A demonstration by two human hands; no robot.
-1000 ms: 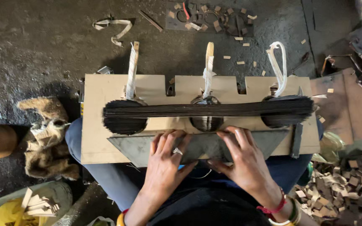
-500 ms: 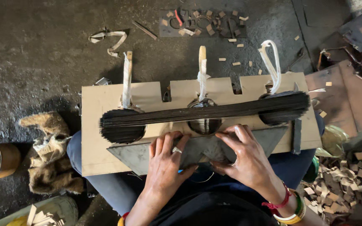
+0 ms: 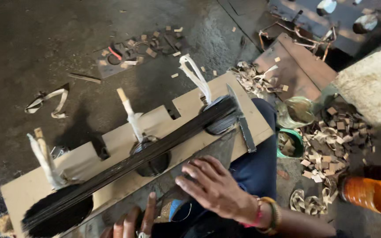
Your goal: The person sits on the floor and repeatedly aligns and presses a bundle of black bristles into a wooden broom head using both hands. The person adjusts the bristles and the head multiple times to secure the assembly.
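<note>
A pale wooden board (image 3: 124, 139) lies across my lap, slanting up to the right. Three white-wrapped pegs (image 3: 131, 117) stand on it above round black discs (image 3: 219, 117). A long bundle of thin black rods (image 3: 155, 147) runs over the discs. My right hand (image 3: 217, 189) rests with fingers spread on a grey metal plate (image 3: 219, 152) at the board's near edge, holding nothing. My left hand (image 3: 131, 222) shows only its fingers at the bottom edge, lying flat beside the right hand. A narrow metal blade (image 3: 245, 130) lies at the board's right end.
To the right are a heap of wood chips (image 3: 331, 141), an orange bottle (image 3: 369, 194), a green-rimmed bowl (image 3: 289, 145) and a clear jar (image 3: 296, 112). A brown plank (image 3: 294, 66) lies beyond. Curled strips (image 3: 49, 101) and scraps (image 3: 137, 46) litter the dark floor.
The view has swung to the right, so the board now looks tilted. My left hand has dropped to the frame's bottom edge. My right hand stays on the metal plate.
</note>
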